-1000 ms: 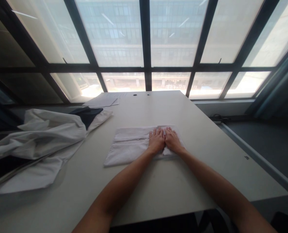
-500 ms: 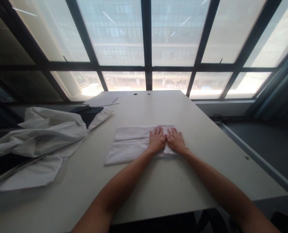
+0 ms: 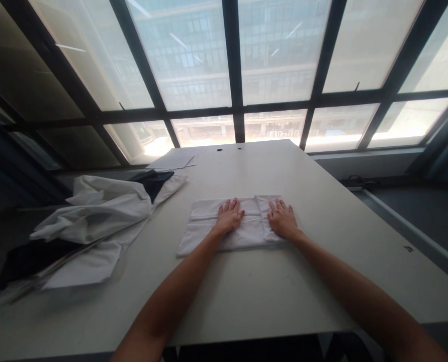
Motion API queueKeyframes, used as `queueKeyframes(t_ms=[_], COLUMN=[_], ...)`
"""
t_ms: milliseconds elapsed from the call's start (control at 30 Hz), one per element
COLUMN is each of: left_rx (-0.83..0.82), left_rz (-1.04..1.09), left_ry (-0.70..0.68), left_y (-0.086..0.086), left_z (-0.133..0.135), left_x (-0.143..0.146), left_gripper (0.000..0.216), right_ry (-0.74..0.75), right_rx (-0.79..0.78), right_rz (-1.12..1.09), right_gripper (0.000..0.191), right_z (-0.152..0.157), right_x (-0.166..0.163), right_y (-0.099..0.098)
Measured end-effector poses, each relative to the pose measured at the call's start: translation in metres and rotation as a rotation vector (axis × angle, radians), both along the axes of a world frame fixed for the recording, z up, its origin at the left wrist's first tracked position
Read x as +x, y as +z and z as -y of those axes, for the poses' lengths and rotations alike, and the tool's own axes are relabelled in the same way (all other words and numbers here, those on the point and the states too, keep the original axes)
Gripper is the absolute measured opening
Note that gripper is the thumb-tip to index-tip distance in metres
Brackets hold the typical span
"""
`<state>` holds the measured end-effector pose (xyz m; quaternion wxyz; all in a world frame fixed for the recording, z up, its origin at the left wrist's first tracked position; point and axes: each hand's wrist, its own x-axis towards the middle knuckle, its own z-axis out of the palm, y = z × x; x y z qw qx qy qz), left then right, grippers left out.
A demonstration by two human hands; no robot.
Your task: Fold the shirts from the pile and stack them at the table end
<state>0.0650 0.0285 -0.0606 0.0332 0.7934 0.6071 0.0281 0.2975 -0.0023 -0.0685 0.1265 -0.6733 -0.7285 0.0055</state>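
Observation:
A white folded cloth [image 3: 204, 234] lies flat on the white table [image 3: 254, 291], wider than it is deep. Its right end is turned over into a narrow flap with a visible edge. My left hand [image 3: 229, 216] rests flat on the middle of the cloth, fingers spread and pointing away from me. On the folded flap lies my right hand [image 3: 282, 219], also flat with its fingers apart. Neither hand grips anything. The cloth under both palms is hidden.
To the left, a loose heap of white fabric [image 3: 114, 206] lies with dark fabric [image 3: 158, 183] beneath and behind it. Papers [image 3: 173, 160] sit at the far left of the table. Large windows [image 3: 197, 55] stand beyond the far edge.
My left hand has slid left across the cloth, away from my right hand, uncovering the flap's edge. My right hand stays on the flap. The camera view has turned and tilted slightly.

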Motion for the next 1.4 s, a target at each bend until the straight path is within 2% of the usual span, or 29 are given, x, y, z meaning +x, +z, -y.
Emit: queueKeyframes(t_ms=[200,400,500,600,800,900,1033,1200,1300,1400], left_rx=[0.071,0.071,0.077,0.074,-0.065,-0.098,-0.079,0.074,0.187,0.235], left_rz=[-0.027,0.008,0.031,0.051,0.103,0.113,0.118,0.194,0.319,0.386], left_ry=[0.054,0.086,0.08,0.077,0.041,0.079,0.268,0.467,0.475,0.443], left_y=[-0.003,-0.003,-0.004,-0.004,0.001,0.005,0.006,-0.001,-0.006,-0.009], left_z=[0.01,0.009,0.009,0.008,-0.003,-0.012,-0.023,-0.032,-0.036,-0.039], left_x=[-0.038,-0.036,-0.034,-0.035,-0.049,-0.072,-0.121,-0.183,-0.201,-0.203], left_gripper=[0.06,0.06,0.06,0.059,0.058,0.058,0.056,0.048,0.042,0.041], right_ry=[0.007,-0.012,0.047,0.092,0.059,0.056,0.054,0.048,0.039,0.043], right_rx=[0.003,0.04,0.05,-0.006,-0.058,-0.036,-0.008,0.02,0.03,0.029], right_rz=[-0.008,-0.039,-0.092,-0.097,-0.044,-0.036,-0.042,-0.045,-0.033,-0.001], right_gripper=[0.055,0.051,0.053,0.061,0.064,0.062,0.062,0.061,0.057,0.056], right_z=[0.001,0.003,0.007,0.012,0.013,0.011,0.009,0.008,0.006,0.001], right_x=[0.0,-0.007,-0.017,-0.027,-0.028,-0.027,-0.026,-0.026,-0.025,-0.019], right_y=[0.0,0.003,0.006,0.007,0.002,0.001,0.0,-0.001,-0.002,-0.004])
